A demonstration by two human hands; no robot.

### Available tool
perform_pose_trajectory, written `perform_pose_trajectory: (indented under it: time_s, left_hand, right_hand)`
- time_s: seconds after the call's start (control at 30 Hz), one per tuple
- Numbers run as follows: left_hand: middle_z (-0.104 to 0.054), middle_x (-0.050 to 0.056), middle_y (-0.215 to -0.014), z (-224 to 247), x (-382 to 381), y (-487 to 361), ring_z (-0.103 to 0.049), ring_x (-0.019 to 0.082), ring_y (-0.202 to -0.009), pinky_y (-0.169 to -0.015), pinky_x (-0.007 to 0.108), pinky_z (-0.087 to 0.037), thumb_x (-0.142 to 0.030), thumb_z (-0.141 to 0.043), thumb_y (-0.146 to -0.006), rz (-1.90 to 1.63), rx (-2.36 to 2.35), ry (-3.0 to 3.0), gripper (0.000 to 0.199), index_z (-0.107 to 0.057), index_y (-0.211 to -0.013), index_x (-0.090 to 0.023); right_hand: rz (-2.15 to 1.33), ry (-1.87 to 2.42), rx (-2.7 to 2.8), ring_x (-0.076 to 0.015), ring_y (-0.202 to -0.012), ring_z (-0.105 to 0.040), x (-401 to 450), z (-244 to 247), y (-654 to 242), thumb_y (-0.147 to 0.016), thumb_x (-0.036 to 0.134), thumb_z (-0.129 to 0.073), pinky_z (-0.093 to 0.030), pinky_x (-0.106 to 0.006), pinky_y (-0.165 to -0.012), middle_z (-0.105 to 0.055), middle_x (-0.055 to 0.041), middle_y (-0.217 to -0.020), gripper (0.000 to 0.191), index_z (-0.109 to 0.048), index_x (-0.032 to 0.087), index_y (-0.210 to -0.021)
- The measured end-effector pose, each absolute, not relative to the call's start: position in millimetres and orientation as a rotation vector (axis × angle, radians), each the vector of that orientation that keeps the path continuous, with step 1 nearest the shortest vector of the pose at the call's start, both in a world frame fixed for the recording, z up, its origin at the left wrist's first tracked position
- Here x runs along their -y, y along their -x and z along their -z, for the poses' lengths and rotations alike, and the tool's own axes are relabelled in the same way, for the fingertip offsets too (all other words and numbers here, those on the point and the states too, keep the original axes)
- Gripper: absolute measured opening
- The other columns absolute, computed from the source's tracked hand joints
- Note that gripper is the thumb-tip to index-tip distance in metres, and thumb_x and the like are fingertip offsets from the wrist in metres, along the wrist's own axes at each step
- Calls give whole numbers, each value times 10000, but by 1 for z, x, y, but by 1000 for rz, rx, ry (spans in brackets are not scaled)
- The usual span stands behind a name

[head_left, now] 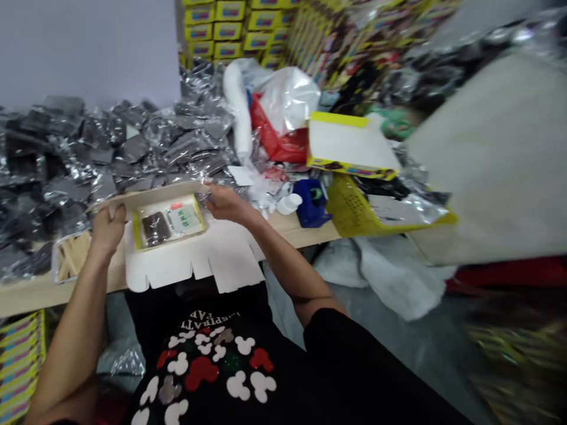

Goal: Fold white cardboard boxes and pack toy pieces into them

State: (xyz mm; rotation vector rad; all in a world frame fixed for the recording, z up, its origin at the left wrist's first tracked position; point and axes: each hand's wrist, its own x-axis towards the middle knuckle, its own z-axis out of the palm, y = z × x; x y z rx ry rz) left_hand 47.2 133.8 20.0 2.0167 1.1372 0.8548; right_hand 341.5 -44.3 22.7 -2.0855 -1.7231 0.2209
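Note:
An unfolded white cardboard box (168,268) rests at the table's front edge, its notched flaps spread toward my body and its back wall standing up. My left hand (107,229) is closed on its back left corner. At the back right corner, my right hand (227,203) grips the cardboard between thumb and fingers. Inside lies a shallow yellow-edged tray (137,233), which holds a dark flat packet (155,228) and a white packet with green print (183,218). Beside my left wrist is a clear container of tan sticks (73,255).
Shiny grey-brown packets (128,141) cover the table's back. To the right are a blue tape dispenser (311,203), a small white bottle (289,204), a yellow basket (354,212) and an open yellow-edged box (349,144). Stacked yellow boxes (228,29) stand behind.

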Motion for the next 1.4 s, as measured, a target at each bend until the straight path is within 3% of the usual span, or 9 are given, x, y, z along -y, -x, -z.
perform_pose_trajectory:
  time_s: [0.13, 0.27, 0.33, 0.47, 0.63, 0.83, 1.03, 1.23, 1.4]
  left_hand:
    - [-764, -120, -1169, -15, -115, -32, -720, 280, -1055, -1101, 624, -581, -655, -859, -716, -961, -1096, -1762, 469, -672, -1077, -420]
    - [-699, -211, -1320, 4, -74, -22, -688, 294, -1240, -1147, 619, -540, -575, -815, -818, -1298, -1226, -1654, 374, -634, -1145, -570]
    - [-667, -147, -1407, 13, -56, -24, -667, 307, -1291, -1099, 588, -566, -511, -756, -850, -1397, -1269, -1706, 406, -596, -1223, -501]
    - [-616, 117, -1459, 21, -35, -28, -666, 332, -1280, -979, 484, -592, -371, -693, -751, -1564, -1291, -1859, 565, -537, -1276, -234]
    - [-560, 159, -1475, 6, 1, -45, -584, 346, -1399, -1089, 510, -556, -205, -679, -809, -1694, -925, -2277, 477, -592, -1279, -197]
    - [-654, 122, -1356, -3, 54, -122, -709, 229, -1144, -971, 395, -605, -33, -580, -951, -1181, -210, -2563, 312, -634, -1191, -224]
    - [-720, 119, -1249, 22, 63, -184, -741, 216, -1023, -867, 368, -595, -57, -509, -991, -772, -46, -2669, 259, -689, -1108, -201]
    - [-704, 173, -1357, 32, 71, -233, -704, 286, -1213, -996, 443, -590, -82, -471, -995, -317, -70, -2798, 364, -710, -1255, -167]
    - [-350, 262, -1757, 29, 90, -298, -383, 397, -1618, -1228, 532, -456, -102, -496, -974, 19, 68, -2932, 664, -423, -1629, -22]
  right_hand:
    - [152, 2501, 1295, -397, -1102, -642, 122, -22, -390, -990, 187, -502, -540, -543, -938, -659, -281, -1222, 267, -694, 123, -1164]
    - [124, 2712, 1151, -435, -1156, -588, 174, 0, -450, -873, 222, -709, -505, -579, -976, -630, -311, -1260, 430, -640, 85, -1275]
    - [-73, 2840, 1237, -430, -1185, -593, 179, 9, -469, -861, 232, -730, -490, -568, -1020, -626, -318, -1300, 518, -612, 59, -1334]
    - [-288, 2936, 1384, -403, -1232, -632, 175, 7, -482, -925, 262, -679, -486, -489, -1060, -615, -287, -1395, 565, -573, 86, -1452]
    - [-464, 2780, 1508, -347, -1166, -680, 184, -3, -495, -933, 309, -727, -502, -375, -1001, -689, -215, -1309, 548, -609, 119, -1433]
    - [-511, 2667, 1494, -293, -1095, -679, 197, -1, -500, -956, 399, -749, -504, -341, -969, -687, -181, -1258, 562, -590, 135, -1427]
    - [-509, 2586, 1548, -305, -1196, -668, 201, 5, -505, -1016, 342, -665, -497, -369, -1037, -725, -170, -1258, 448, -635, 148, -1419]
    - [-499, 2496, 1560, -316, -1233, -704, 208, -1, -508, -979, 270, -672, -522, -379, -1057, -748, -161, -1344, 459, -666, 140, -1419]
    - [-534, 2510, 1602, -304, -1209, -732, 204, -10, -504, -966, 229, -683, -539, -363, -1041, -767, -145, -1342, 453, -693, 143, -1411]
